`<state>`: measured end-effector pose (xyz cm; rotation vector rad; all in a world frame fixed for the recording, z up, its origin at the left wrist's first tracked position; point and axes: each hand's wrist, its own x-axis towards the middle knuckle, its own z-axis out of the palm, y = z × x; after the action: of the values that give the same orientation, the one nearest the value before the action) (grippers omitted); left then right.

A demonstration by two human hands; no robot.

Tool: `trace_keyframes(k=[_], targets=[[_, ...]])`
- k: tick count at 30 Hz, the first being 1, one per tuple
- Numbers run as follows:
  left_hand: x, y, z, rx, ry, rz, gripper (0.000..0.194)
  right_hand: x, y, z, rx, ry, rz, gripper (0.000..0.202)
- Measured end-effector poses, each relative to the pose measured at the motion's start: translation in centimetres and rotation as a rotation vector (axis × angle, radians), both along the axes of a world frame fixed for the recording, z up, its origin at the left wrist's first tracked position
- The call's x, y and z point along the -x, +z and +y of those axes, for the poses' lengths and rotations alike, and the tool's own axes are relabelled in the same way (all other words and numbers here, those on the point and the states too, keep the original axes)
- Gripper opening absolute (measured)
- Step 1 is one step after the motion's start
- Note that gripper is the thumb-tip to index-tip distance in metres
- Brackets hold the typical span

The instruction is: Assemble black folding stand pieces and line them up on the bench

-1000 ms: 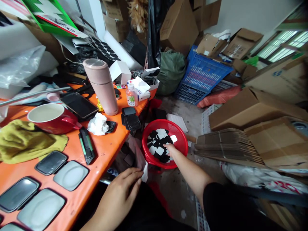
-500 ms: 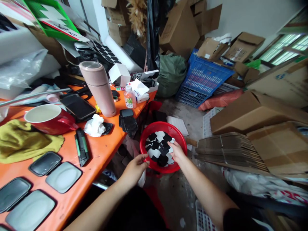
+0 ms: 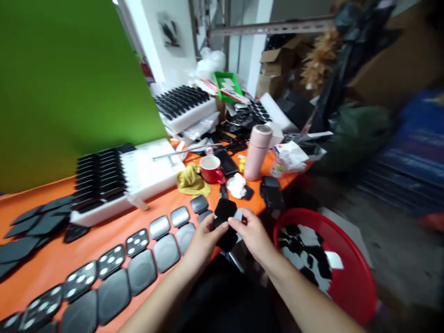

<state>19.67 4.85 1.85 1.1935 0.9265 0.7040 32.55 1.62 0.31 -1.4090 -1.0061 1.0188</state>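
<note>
Close together over the table's front edge, both hands hold thin black pads point(image 3: 226, 209) with rounded corners, and a pale sheet shows at their right side. My left hand point(image 3: 204, 238) pinches them from the left. My right hand point(image 3: 254, 232) grips the pale-edged side, thumb near the other thumb. How many pads there are I cannot tell. Left of my hands, open black compact-like cases point(image 3: 166, 253) lie in a row, some with white dots in the lid half. To the right, a red basin point(image 3: 354, 282) holds loose black and white pieces point(image 3: 307, 247).
On the orange table point(image 3: 176, 201) are a red mug point(image 3: 211, 170), yellow cloth point(image 3: 193, 181), pink flask point(image 3: 258, 152), crumpled tissue point(image 3: 237, 186) and white foam tray point(image 3: 152, 169) with black cases. Dark flat pieces point(image 3: 45, 222) lie at the left. A green panel point(image 3: 76, 83) stands behind.
My view has swung left from the basin to the table. My right hand has come up out of the basin with pads, and both hands now meet on them.
</note>
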Motion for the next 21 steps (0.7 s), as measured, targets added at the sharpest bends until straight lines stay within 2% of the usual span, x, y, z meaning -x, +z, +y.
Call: trace_keyframes(k=[4,6,8,11,14,17,21], targets=[[7.3,0.6,3.3,-0.158,0.242,0.099,0.040,6.8,1.0,6.9,-0.084,0.262,-0.033,0.023],[10.2,0.4,5.5,-0.252,0.360,0.180,0.041,9.6,1.2,10.4,-0.160,0.302,-0.178,0.036],[12.2,-0.1,7.8,-0.342,0.448,0.282,0.041,11.4,1.1,13.5,-0.213,0.321,-0.317,0.039],[13.5,-0.9,10.8,-0.440,0.494,0.441,0.034,12.3,0.6,17.0,-0.226,0.359,-0.426,0.035],[13.6,-1.8,12.5,-0.502,0.488,0.572,0.029,11.8,-0.3,18.6,-0.196,0.346,-0.550,0.036],[13.5,-2.6,12.7,-0.572,0.476,0.659,0.039,11.1,-1.2,19.0,-0.184,0.340,-0.655,0.032],[14.0,-2.7,11.1,-0.657,0.435,0.721,0.044,10.8,-1.4,18.7,-0.209,0.390,-0.729,0.026]])
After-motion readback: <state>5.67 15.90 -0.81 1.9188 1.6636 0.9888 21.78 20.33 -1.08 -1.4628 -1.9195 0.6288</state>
